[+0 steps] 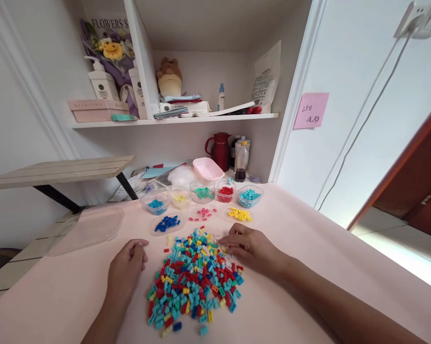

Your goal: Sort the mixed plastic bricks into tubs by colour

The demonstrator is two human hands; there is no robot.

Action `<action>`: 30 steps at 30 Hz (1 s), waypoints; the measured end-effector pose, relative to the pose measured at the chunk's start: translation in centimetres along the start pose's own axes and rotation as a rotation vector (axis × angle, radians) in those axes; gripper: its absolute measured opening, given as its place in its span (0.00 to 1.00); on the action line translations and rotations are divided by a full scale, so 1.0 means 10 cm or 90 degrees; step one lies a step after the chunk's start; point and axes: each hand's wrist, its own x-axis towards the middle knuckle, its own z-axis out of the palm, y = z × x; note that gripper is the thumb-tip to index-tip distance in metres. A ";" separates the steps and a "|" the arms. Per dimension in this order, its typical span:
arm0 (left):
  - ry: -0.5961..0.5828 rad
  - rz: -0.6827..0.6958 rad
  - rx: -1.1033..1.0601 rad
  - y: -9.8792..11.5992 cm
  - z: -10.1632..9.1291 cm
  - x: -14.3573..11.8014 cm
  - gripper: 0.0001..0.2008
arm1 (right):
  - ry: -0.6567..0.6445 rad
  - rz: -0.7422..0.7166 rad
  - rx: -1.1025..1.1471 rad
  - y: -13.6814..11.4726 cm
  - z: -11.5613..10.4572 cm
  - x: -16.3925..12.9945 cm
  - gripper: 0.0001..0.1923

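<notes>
A heap of small mixed bricks (194,282), teal, red, yellow and blue, lies on the pink table (308,248) in front of me. My left hand (127,270) rests on the table just left of the heap, fingers curled, with nothing visible in it. My right hand (253,246) lies palm down at the heap's upper right edge, its fingertips touching bricks there. Beyond the heap, sorted bricks lie in clear lids: dark blue bricks (167,222), pink bricks (203,213) and yellow bricks (239,214).
Clear tubs behind hold blue (155,204), yellow (180,198), green (203,192), red (225,192) and teal (249,195) bricks. A large clear lid (93,227) lies at left. A pink tub (208,168), red jug (220,150) and bottle (241,162) stand at the back.
</notes>
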 end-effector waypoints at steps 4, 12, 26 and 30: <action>0.006 0.005 -0.013 0.02 0.00 0.00 0.17 | -0.030 -0.026 -0.036 0.02 0.05 -0.01 0.17; 0.005 0.002 -0.017 0.00 0.01 -0.01 0.19 | -0.053 -0.008 0.046 -0.08 0.08 0.03 0.10; 0.005 0.006 -0.006 0.04 0.00 -0.04 0.18 | -0.022 0.104 0.205 -0.06 0.11 0.04 0.07; 0.005 0.011 0.008 0.05 -0.01 -0.04 0.18 | -0.014 0.118 0.240 -0.08 0.11 0.05 0.06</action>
